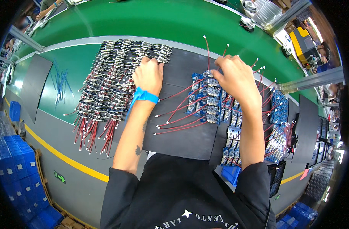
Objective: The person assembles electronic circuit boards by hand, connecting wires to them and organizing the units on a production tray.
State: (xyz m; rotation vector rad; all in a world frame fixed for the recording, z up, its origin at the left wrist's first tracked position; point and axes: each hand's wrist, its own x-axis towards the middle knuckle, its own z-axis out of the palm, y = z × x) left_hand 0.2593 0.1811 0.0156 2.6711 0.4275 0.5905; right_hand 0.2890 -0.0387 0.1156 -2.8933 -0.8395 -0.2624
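Observation:
My left hand (pixel 148 75), with a blue band at its wrist, is closed, knuckles up, at the near edge of the upper rows of small circuit boards (pixel 109 72). Its fingertips are hidden, so what they hold cannot be told. The rows overlap like shingles, red-and-black wires hanging from their near end. To the right, my right hand (pixel 234 74) bends its thumb and fingers around the far end of a strip of blue circuit boards (pixel 212 100). Wires with white plugs (pixel 178 128) spread from the strip across a black mat (pixel 182 144).
More blue boards (pixel 277 110) with wires lie right of my forearm. Blue cable ties (pixel 61 86) lie left on the green surface. A metal post (pixel 315 79) stands at the right. Beyond runs a green conveyor belt (pixel 163 19); stacked blue boxes (pixel 19 164) stand at lower left.

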